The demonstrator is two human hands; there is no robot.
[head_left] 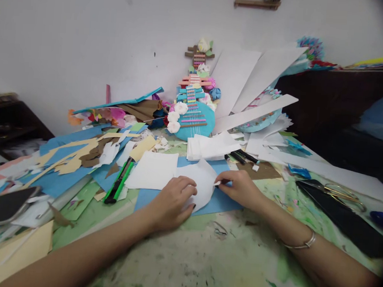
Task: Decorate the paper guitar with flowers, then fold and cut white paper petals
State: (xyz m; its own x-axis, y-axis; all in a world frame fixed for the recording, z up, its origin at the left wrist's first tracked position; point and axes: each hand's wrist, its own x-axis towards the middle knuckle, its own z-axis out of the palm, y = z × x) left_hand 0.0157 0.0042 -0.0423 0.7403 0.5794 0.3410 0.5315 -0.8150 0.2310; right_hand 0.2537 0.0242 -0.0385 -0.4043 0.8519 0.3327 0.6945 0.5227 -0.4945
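A white paper petal shape (204, 192) with a pointed top lies on a blue sheet (220, 204) in front of me. My left hand (176, 203) rests on its left side, thumb and fingers apart, pressing lightly on the paper. At the paper's right edge, my right hand (239, 188) is closed in a pinch on a small white strip (216, 183), which looks like paper. Whether the strip is joined to the petal shape, I cannot tell. To the left lies a stack of white paper squares (153, 170), and a green utility knife (120, 180) sits beside it.
Paper offcuts (76, 153) cover the left side, near a phone (6, 207). Black pens (243, 156) and white sheets (211, 145) lie behind my hands. Gold scissors (342, 193) rest at right on a black board (344, 215). A turquoise paper instrument (198, 122) leans on the wall.
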